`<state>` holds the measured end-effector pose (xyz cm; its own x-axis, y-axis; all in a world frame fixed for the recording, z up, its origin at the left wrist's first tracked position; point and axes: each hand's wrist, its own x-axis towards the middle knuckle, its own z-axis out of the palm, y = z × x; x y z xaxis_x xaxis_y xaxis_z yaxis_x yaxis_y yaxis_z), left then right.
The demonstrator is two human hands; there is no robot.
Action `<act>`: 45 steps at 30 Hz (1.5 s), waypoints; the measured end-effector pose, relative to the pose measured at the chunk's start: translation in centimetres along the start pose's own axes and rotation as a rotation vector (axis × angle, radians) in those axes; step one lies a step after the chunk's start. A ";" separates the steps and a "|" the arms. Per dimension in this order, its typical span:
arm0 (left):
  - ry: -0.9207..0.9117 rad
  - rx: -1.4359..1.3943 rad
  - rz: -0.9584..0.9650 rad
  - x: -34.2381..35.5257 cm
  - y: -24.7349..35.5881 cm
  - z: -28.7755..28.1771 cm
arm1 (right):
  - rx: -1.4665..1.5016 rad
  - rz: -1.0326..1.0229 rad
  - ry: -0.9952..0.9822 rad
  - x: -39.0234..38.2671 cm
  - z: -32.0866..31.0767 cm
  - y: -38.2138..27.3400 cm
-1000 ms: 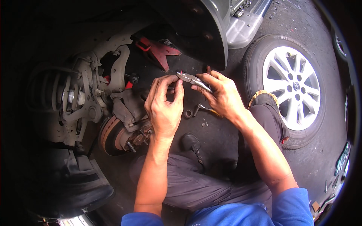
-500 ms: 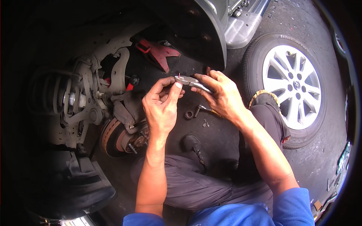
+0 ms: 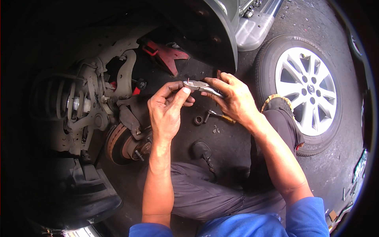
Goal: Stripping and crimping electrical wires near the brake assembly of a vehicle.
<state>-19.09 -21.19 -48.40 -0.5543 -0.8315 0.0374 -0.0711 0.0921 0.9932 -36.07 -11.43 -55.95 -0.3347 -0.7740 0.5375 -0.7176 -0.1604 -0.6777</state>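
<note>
Metal pliers point(image 3: 209, 89) are gripped by their handles in my right hand point(image 3: 238, 98), with the jaws pointing left. A thin reddish, pin-like piece point(image 3: 188, 80) sticks up at the jaws. My left hand point(image 3: 165, 114) is closed in a pinch at the jaw tips, its thumb pressed against them. Whatever lies between those fingers is too small and covered to name. Below the hands, a ratchet wrench with a yellow handle point(image 3: 224, 117) and a dark socket point(image 3: 198, 120) lie on the floor.
On the left are a brake disc point(image 3: 114, 143), a coil spring point(image 3: 71, 100) and a suspension arm point(image 3: 125, 75). A red jack stand point(image 3: 167, 59) stands beyond my hands. At right lies a removed wheel point(image 3: 316, 85) beside my knee. The dark fender point(image 3: 221, 35) hangs overhead.
My left hand has shifted slightly left. My right hand has moved a little, uncovering more of the ratchet's yellow handle. Pliers and pin-like piece stay in nearly the same place.
</note>
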 end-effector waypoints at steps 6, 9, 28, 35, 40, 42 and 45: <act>0.046 0.078 0.043 -0.2 0.0 0.4 | 0.108 0.079 -0.050 0.0 0.3 0.0; 0.027 0.117 0.041 -0.2 0.1 0.2 | 0.077 0.079 -0.059 0.1 0.1 0.0; -0.069 -0.071 -0.123 0.0 0.4 -0.6 | 0.079 0.039 -0.050 0.2 0.0 0.1; -0.083 -0.005 -0.059 -0.1 0.2 -0.4 | -0.017 -0.007 -0.033 0.5 -0.7 0.3; -0.068 0.000 -0.068 -0.2 0.4 -0.3 | -0.009 -0.010 -0.025 0.4 -0.6 0.2; -0.059 0.013 -0.063 -0.3 0.4 -0.3 | -0.010 -0.011 -0.022 0.4 -0.5 0.2; -0.057 0.002 -0.065 -0.3 0.4 -0.1 | -0.015 0.006 -0.043 0.3 -0.5 0.4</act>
<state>-18.92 -20.98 -47.98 -0.5950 -0.8030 -0.0331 -0.1097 0.0403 0.9932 -36.75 -11.40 -55.77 -0.3130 -0.8003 0.5114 -0.7248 -0.1466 -0.6732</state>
